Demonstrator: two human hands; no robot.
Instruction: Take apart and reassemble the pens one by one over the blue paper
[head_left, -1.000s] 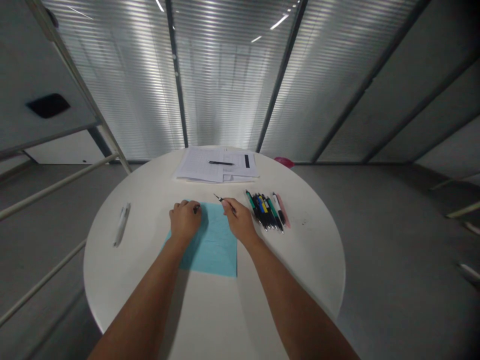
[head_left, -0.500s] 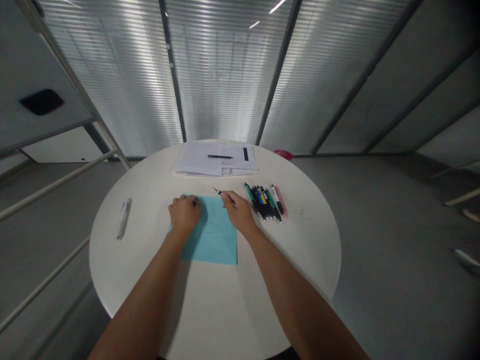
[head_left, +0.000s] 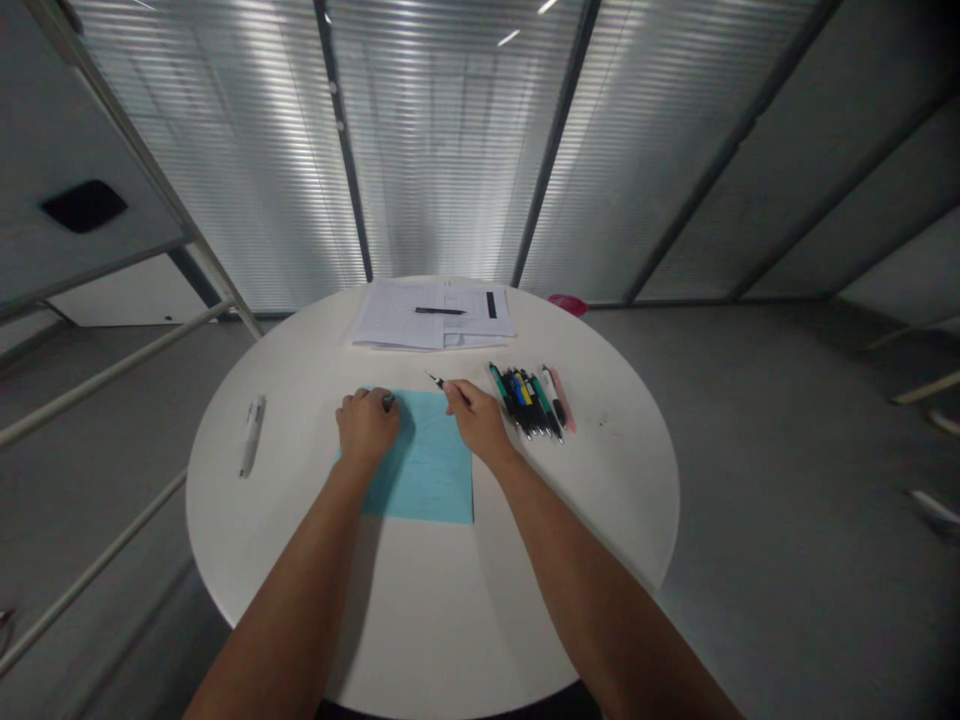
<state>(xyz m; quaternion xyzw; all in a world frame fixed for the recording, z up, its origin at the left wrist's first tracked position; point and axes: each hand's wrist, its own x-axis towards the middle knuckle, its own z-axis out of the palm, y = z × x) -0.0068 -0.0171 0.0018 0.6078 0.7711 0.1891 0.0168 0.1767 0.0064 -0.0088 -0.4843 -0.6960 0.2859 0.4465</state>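
My left hand rests at the upper left of a blue sheet of paper. Its fingers are curled round a small dark piece, perhaps part of a pen; most of it is hidden. Over the sheet's upper right edge, my right hand is closed on a dark pen. The thin, light tip of that pen points up and to the left, away from the paper. A row of several pens, black, green, blue, yellow and white, lies just right of my right hand.
All this lies on a round white table. White printed papers with a black pen on them are at the far edge. A white pen lies at the left. Pale metal rails stand left of the table.
Both hands keep nearly the same place and hold the same things. The view has shifted slightly, and the dark piece in my left hand seems turned a little.
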